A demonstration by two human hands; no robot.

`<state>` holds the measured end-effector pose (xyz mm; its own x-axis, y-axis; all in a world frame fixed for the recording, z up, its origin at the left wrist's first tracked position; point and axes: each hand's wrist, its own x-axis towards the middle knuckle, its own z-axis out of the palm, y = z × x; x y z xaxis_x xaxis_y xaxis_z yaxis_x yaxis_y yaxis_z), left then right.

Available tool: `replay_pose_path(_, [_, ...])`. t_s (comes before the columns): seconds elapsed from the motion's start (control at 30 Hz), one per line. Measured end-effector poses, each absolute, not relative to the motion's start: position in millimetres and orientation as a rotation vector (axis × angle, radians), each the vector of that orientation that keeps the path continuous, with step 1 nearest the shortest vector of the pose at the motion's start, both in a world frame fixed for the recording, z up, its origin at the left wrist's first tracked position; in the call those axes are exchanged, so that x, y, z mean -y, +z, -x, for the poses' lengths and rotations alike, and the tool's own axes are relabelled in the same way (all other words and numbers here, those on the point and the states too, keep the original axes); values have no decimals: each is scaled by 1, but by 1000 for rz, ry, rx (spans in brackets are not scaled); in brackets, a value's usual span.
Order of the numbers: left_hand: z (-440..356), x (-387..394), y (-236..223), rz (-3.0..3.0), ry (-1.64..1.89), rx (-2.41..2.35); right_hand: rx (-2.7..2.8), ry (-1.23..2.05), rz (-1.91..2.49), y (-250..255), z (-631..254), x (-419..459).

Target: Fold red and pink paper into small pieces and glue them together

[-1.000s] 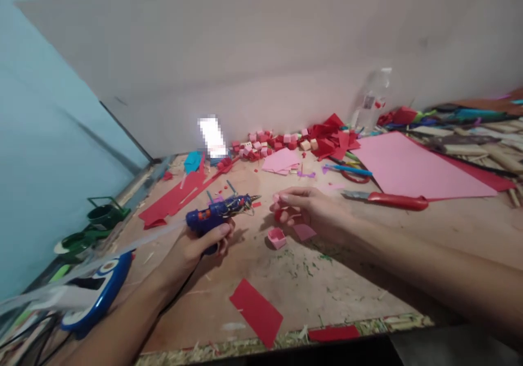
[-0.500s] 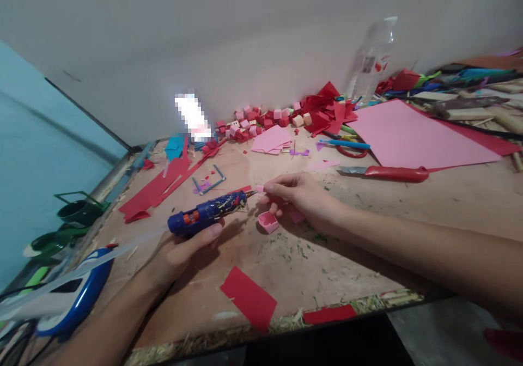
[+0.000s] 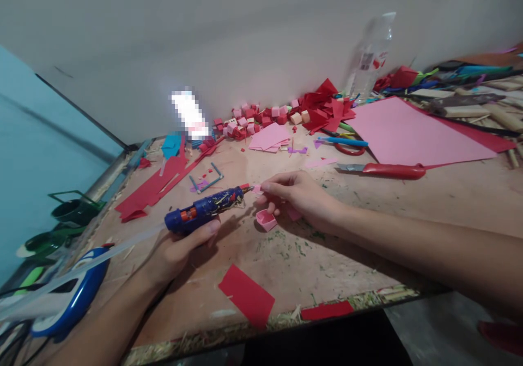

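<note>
My left hand (image 3: pixel 183 246) is wrapped round a blue hot glue gun (image 3: pixel 204 211), its nozzle pointing right. A clear glue stick (image 3: pixel 139 239) sticks out of the gun's back end. Between thumb and fingertips, my right hand (image 3: pixel 300 194) pinches a small pink paper piece (image 3: pixel 257 189), which lies right at the nozzle tip. Just below those fingers, a small open pink paper box (image 3: pixel 266 220) sits on the table. Another bit of pink paper (image 3: pixel 293 213) lies partly hidden under my right hand.
Several small paper cubes (image 3: pixel 245 121) line the wall, beside pink squares (image 3: pixel 269 137) and red scraps (image 3: pixel 327 110). A red-handled knife (image 3: pixel 392 171), scissors (image 3: pixel 349 149), pink sheet (image 3: pixel 412 132) and bottle (image 3: pixel 370 61) are right. Red paper (image 3: pixel 247 295) lies in front; a blue-and-white device (image 3: pixel 81 295) stands left.
The whole view has shifted slightly. Both hands keep nearly the same pose, with the glue gun's nozzle still at the pinched pink paper piece.
</note>
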<state>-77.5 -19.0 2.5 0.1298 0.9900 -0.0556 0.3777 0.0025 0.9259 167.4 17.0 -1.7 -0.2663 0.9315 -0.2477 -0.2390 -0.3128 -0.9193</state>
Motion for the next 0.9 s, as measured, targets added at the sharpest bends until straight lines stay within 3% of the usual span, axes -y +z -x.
replay_pose_path(0.9, [70,25,11,-1338,973,-1326,1005,1716,1037,-3,-172,-21])
